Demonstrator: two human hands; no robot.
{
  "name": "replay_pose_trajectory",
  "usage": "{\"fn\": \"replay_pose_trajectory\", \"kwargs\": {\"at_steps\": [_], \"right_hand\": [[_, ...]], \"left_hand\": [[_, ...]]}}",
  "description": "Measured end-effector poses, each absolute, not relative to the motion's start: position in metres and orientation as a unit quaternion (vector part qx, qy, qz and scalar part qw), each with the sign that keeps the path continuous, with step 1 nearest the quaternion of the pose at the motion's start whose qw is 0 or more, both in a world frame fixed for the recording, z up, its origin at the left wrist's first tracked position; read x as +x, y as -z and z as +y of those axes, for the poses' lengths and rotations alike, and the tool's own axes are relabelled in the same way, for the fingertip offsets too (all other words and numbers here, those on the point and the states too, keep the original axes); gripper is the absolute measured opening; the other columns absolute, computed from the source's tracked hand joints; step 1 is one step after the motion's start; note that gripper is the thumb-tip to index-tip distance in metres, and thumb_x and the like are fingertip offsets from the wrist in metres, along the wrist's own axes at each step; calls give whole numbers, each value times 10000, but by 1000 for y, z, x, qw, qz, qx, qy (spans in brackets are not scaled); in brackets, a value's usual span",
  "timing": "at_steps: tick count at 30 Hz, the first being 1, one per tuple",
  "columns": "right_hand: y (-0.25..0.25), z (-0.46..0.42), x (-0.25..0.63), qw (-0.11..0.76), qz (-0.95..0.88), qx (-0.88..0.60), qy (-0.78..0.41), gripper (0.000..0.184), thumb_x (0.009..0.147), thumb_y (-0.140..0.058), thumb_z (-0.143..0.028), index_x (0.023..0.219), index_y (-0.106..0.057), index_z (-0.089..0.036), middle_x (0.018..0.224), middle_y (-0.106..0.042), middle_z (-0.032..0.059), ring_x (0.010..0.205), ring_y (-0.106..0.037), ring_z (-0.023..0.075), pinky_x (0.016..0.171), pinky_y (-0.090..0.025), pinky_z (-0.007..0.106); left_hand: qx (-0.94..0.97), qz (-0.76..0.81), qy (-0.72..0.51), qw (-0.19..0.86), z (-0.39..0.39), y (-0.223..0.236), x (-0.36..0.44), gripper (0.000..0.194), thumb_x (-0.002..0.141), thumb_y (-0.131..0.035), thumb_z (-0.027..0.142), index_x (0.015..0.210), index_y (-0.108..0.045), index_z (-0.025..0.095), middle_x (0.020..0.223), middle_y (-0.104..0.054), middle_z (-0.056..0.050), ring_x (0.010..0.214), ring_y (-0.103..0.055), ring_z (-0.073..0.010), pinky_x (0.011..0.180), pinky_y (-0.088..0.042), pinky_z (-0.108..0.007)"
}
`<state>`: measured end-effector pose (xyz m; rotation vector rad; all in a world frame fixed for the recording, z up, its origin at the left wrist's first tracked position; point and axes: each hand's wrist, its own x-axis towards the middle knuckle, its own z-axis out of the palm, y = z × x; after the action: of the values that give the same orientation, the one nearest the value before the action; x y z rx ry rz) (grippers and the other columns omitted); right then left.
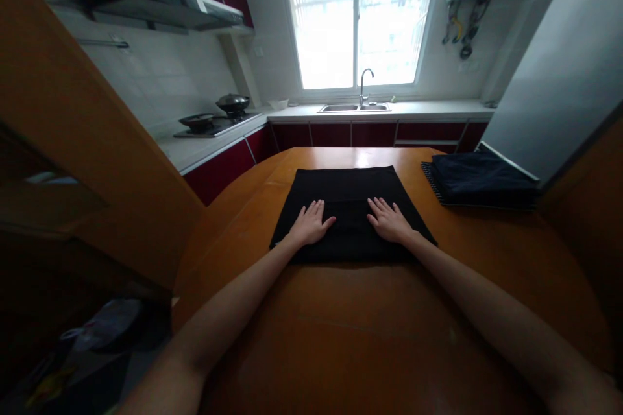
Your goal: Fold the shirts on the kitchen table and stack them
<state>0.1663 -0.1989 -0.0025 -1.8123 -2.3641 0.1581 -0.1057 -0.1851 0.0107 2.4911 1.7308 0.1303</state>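
A black cloth (348,185), partly folded over at its near side, lies flat on the wooden table (341,318). Whether it is a garment I cannot tell. My left hand (311,224) rests palm down on the cloth's left part, fingers spread. On the right part, my right hand (388,219) lies flat in the same way, its fingers apart. Both hands touch the folded layer, and neither grips anything. The cloth's near edge runs just in front of my wrists.
At the table's right lies a stack of folded dark cloths (479,175), one with a striped edge. Beyond the table are a counter with a sink (341,107) and a stove (219,124) bearing pans. A fridge (559,71) stands at right; a plastic bag (109,323) sits low at left.
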Motion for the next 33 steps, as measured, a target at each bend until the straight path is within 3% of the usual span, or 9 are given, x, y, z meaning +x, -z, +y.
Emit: {"fn": "replay_pose_trajectory", "kwargs": {"at_steps": [6,11,17,22,28,33], "right_hand": [[-4,-205,175,86,-789,-607,-36,629,1035,-288,-450,1587,-276,-149,1655,-214,138,1538,-141,287,1196,-167,601],[-8,-248,204,183,-812,-554,7,555,1046,-276,-393,1548,-383,-181,1634,-295,105,1530,-187,242,1218,-203,529],[3,-292,251,136,-875,-465,-21,558,1049,-326,-433,1591,-262,-316,1645,-268,28,1530,-167,240,1217,-206,551],[14,-294,284,131,-861,-490,-40,580,1054,-299,-457,1605,-172,-327,1657,-218,39,1526,-165,253,1203,-217,582],[15,-300,320,197,-831,-519,-38,569,1054,-320,-432,1593,-265,-260,1617,-325,105,1506,-246,265,1189,-269,586],[-5,-318,310,219,-877,-429,-9,596,989,-539,-377,1554,-372,-283,1599,-375,72,1490,-296,270,1193,-320,536]], "left_hand": [[833,548,-51,51,-191,-27,-124,700,1047,-268,532,1586,-243,86,1650,-196,-163,1538,-159,-288,1226,-161,-495],[889,444,-100,51,-236,-37,-153,628,1067,-281,493,1593,-252,150,1647,-249,-115,1539,-169,-228,1236,-172,-425],[919,390,-37,46,-275,-24,-197,623,1062,-332,515,1614,-176,271,1656,-227,-51,1543,-142,-248,1245,-127,-485],[925,372,-35,61,-274,-25,-230,647,1059,-390,475,1616,-113,297,1663,-187,-47,1543,-124,-253,1239,-183,-489],[928,356,-95,60,-285,-31,-256,564,1037,-487,393,1568,-319,304,1608,-346,-54,1497,-290,-253,1200,-327,-487],[942,304,-143,4,-288,-34,-261,484,1012,-550,351,1485,-488,269,1502,-515,-71,1381,-495,-248,1129,-460,-444]]}}
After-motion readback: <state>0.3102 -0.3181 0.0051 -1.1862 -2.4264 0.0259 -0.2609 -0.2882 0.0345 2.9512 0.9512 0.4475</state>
